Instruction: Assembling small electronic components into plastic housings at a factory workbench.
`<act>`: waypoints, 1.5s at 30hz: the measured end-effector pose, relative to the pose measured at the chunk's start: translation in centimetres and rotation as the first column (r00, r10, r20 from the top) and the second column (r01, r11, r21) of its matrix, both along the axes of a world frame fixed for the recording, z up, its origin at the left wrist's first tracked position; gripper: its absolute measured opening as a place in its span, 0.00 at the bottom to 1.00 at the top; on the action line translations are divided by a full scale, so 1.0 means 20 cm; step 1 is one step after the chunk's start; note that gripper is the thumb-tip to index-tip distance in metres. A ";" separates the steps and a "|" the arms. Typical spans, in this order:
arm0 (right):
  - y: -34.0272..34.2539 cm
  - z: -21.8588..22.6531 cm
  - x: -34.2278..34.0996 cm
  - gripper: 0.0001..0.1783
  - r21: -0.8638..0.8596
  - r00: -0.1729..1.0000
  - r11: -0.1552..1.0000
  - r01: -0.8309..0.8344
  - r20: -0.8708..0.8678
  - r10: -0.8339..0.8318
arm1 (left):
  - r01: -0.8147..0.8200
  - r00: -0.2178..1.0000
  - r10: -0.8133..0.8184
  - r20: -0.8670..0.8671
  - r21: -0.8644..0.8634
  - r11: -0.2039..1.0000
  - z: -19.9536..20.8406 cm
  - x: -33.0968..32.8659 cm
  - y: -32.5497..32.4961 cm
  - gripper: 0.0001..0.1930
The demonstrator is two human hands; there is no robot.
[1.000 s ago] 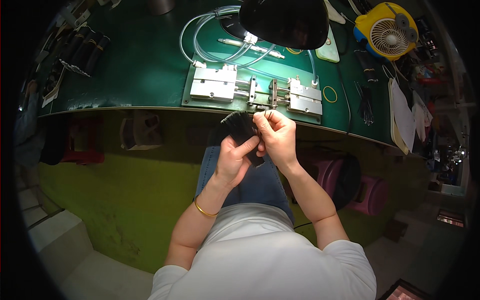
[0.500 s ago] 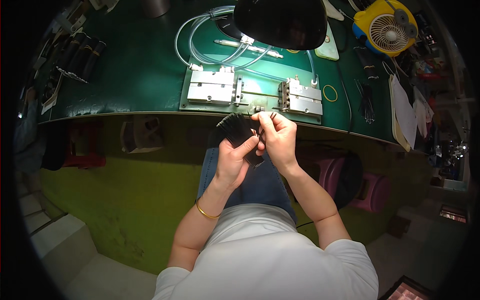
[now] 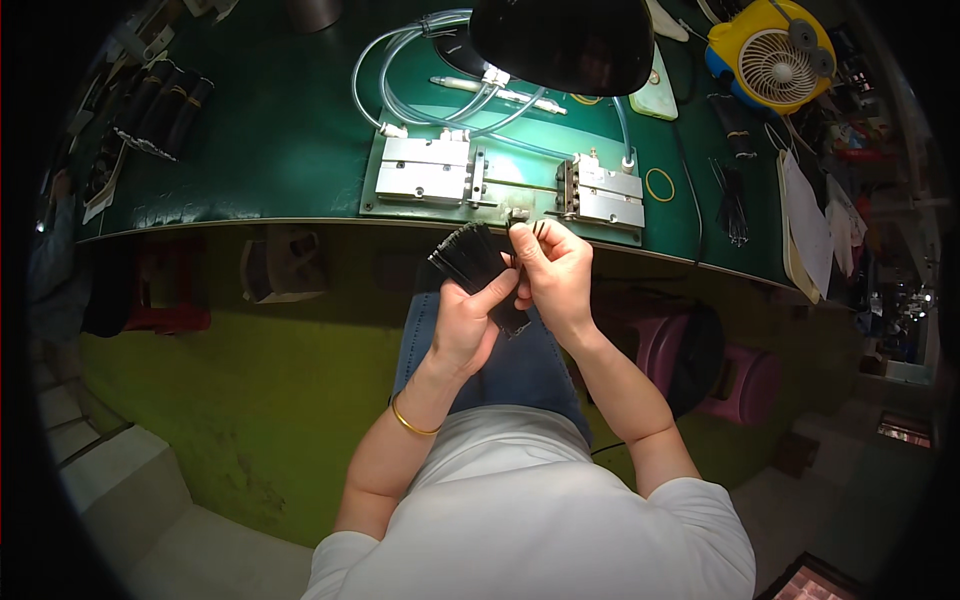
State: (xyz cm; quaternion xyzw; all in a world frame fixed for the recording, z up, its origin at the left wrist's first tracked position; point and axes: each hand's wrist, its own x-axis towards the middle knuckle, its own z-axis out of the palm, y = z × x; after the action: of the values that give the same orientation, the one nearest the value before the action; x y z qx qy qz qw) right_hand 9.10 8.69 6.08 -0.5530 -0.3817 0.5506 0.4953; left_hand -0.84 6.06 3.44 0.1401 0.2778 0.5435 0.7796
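My left hand [image 3: 470,315] is closed round a bundle of thin black wires [image 3: 468,257], which fans out above the thumb and sticks out below the palm. Close against it, my right hand [image 3: 556,268] pinches a few black strands between thumb and fingers, their tips showing past the fingertips. Both hands are over my lap, just in front of the bench edge. Right beyond them stands a metal fixture: a left silver block [image 3: 424,170] and a right silver block [image 3: 610,197] on a base plate, with clear air hoses [image 3: 372,85] attached.
A black lamp shade [image 3: 560,45] hangs over the fixture. On the green bench [image 3: 270,120] lie bundled black wires [image 3: 170,108] at left, loose black wires [image 3: 732,205], a rubber band [image 3: 660,185] and a yellow fan [image 3: 775,60] at right. Pink stools [image 3: 745,385] stand below.
The fanned bundle has tilted slightly to the left. My right fingertips have shifted a little on the strands they pinch; both hands stay in nearly the same place.
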 end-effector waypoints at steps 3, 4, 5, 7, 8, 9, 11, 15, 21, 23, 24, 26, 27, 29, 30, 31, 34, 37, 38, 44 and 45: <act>-0.01 0.01 -0.01 0.12 0.047 0.999 0.999 -0.020 0.045 0.017 | 0.006 1.000 -0.006 -0.010 0.023 1.000 0.00 -0.01 -0.01 0.04; -0.01 0.01 0.00 0.12 0.041 0.999 0.999 -0.022 0.032 0.020 | 0.005 1.000 -0.005 -0.008 0.017 1.000 0.00 -0.01 -0.01 0.04; -0.01 0.00 0.00 0.12 0.033 1.000 0.999 -0.023 0.018 0.022 | 0.004 1.000 -0.004 -0.007 0.007 1.000 -0.01 0.00 -0.01 0.04; -0.01 0.00 0.00 0.11 0.023 1.000 0.999 -0.022 0.005 0.022 | 0.005 1.000 -0.005 -0.005 -0.003 1.000 -0.01 0.00 -0.01 0.04; 0.00 -0.01 0.00 0.11 0.012 1.000 1.000 -0.008 0.001 0.008 | -0.001 1.000 0.001 0.004 -0.010 1.000 -0.01 0.00 -0.01 0.04; 0.00 -0.01 0.00 0.11 -0.001 1.000 1.000 0.007 -0.002 -0.007 | -0.007 1.000 0.007 0.013 -0.017 1.000 -0.02 0.01 -0.01 0.04; 0.00 -0.01 0.00 0.11 -0.012 1.000 1.000 0.022 -0.005 -0.022 | -0.013 1.000 0.013 0.022 -0.023 1.000 -0.02 0.01 0.00 0.04; 0.01 -0.02 0.01 0.12 -0.014 1.000 1.000 0.023 -0.010 -0.023 | -0.016 1.000 0.017 0.026 -0.032 0.999 -0.03 0.02 0.00 0.04; 0.01 -0.02 0.01 0.14 -0.018 0.999 0.999 0.038 0.019 -0.038 | -0.022 0.999 0.023 0.029 -0.036 0.999 -0.01 0.03 0.00 0.05; 0.01 -0.01 0.00 0.15 -0.037 0.998 0.998 0.050 0.030 -0.049 | -0.041 0.998 0.043 0.039 -0.064 0.997 0.00 0.03 0.00 0.05; 0.01 -0.01 0.00 0.15 -0.023 0.999 0.999 0.028 0.039 -0.027 | -0.040 0.998 0.042 0.035 -0.055 0.998 0.00 0.03 0.00 0.05; 0.00 -0.01 0.01 0.15 0.006 0.998 1.000 -0.016 0.056 0.015 | -0.036 0.999 0.037 0.028 -0.034 0.999 0.00 0.02 -0.01 0.05; 0.00 -0.02 0.01 0.15 0.008 0.998 1.000 -0.015 0.057 0.015 | -0.035 0.999 0.036 0.028 -0.032 0.999 0.00 0.02 -0.01 0.05; -0.01 -0.02 0.00 0.14 0.055 1.000 0.998 -0.010 -0.004 0.011 | -0.034 0.999 0.035 0.025 -0.027 0.999 -0.01 0.02 -0.01 0.05; -0.01 -0.02 0.00 0.14 0.077 0.999 0.997 -0.009 -0.034 0.011 | -0.036 0.999 0.036 0.023 -0.026 0.999 -0.01 0.01 -0.02 0.05; -0.02 -0.02 0.00 0.14 0.078 0.999 0.997 -0.009 -0.034 0.012 | -0.036 0.999 0.037 0.023 -0.025 0.999 -0.01 0.01 -0.02 0.05; -0.02 0.00 -0.01 0.13 0.070 1.000 0.997 -0.014 0.022 0.013 | -0.018 1.000 0.019 0.015 -0.015 1.000 -0.02 0.00 -0.02 0.05; -0.01 0.01 -0.01 0.13 0.025 0.999 1.000 0.000 0.054 -0.001 | -0.032 0.999 0.032 0.006 -0.029 0.999 -0.02 0.01 -0.02 0.05; -0.01 0.01 -0.01 0.13 0.002 0.998 1.000 0.007 0.070 -0.007 | -0.039 0.999 0.039 0.002 -0.037 0.999 -0.02 0.02 -0.02 0.05; 0.01 0.00 0.00 0.14 -0.011 1.000 1.000 0.026 0.015 -0.026 | -0.055 0.998 0.056 0.014 -0.061 0.997 -0.01 0.02 -0.01 0.06; 0.01 0.00 0.00 0.14 -0.005 1.000 1.000 0.021 0.015 -0.021 | -0.053 0.998 0.054 0.022 -0.058 0.997 -0.02 0.02 -0.01 0.06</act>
State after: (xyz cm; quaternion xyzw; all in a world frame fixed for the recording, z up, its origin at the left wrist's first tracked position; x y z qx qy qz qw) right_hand 9.06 8.89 6.00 -0.5622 -0.3781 0.5423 0.4969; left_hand -0.40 5.90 3.12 0.1039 0.2877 0.5577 0.7716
